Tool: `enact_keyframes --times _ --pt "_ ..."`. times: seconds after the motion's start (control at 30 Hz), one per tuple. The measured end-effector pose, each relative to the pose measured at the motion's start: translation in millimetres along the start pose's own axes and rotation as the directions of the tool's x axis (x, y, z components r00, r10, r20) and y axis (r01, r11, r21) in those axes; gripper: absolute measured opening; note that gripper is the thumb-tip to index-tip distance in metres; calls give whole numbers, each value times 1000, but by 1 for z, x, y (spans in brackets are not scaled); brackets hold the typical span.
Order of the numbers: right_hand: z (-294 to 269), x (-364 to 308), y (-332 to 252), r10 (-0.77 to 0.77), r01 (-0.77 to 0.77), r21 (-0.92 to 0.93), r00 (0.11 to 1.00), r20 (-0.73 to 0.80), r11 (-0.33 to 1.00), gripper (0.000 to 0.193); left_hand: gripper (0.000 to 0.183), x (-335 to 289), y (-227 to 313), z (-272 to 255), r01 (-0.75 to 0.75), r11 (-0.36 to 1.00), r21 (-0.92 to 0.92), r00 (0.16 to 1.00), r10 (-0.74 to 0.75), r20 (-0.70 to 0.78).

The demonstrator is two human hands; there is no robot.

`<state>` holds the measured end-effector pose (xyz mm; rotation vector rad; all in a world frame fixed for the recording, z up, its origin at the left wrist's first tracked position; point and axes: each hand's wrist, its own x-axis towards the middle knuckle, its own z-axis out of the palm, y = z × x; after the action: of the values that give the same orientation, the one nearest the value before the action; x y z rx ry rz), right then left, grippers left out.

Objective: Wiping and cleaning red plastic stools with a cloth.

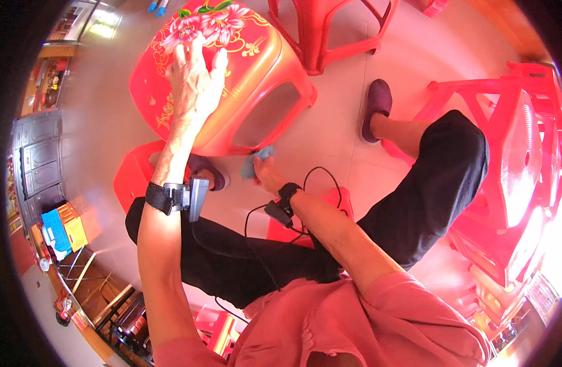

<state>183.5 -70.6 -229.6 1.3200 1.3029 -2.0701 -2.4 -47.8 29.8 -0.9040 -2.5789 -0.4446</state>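
Note:
A red plastic stool (256, 67) with a flower-printed seat is tipped in front of me, so its seat faces up and left while an open side shows on the right. My left hand (195, 82) lies on the printed seat, fingers stretched apart. Low at the stool's near edge, my right hand (269, 175) grips a blue-grey cloth (261, 155) that touches the bottom rim of the stool. Part of the cloth is covered by my fingers.
Another red stool (318, 37) stands beyond, and stacked red stools (507, 153) fill the right side. A cable (247, 235) runs from my wrists across my lap. Blue and yellow crates (71, 227) sit at the left, near a dark cabinet (41, 162).

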Motion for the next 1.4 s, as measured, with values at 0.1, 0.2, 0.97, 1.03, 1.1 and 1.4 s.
enact_keyframes --times 0.1,0.2,0.97,1.03,1.1,1.4 --pt "-18 10 -9 75 -86 64 985 156 994 34 52 3 8 4 5 1000 -16 1000 -5 11" --pt "-72 24 -21 -145 150 -168 989 39 974 35 53 1 5 3 13 1000 0 1000 -13 10" --pt "-51 -125 -217 -973 887 -446 13 -230 118 42 53 2 8 3 71 996 60 997 -69 -21" --pt "-50 -128 -219 -973 904 -377 142 -182 202 46 53 0 9 0 99 991 90 995 -97 -21" --pt "-57 -124 -227 -958 910 -300 270 -96 286 47 53 -4 11 -2 164 980 108 986 -163 -24" --pt "-90 -96 -270 -953 832 -503 297 51 233 46 59 -25 32 -37 258 964 -64 954 -244 172"
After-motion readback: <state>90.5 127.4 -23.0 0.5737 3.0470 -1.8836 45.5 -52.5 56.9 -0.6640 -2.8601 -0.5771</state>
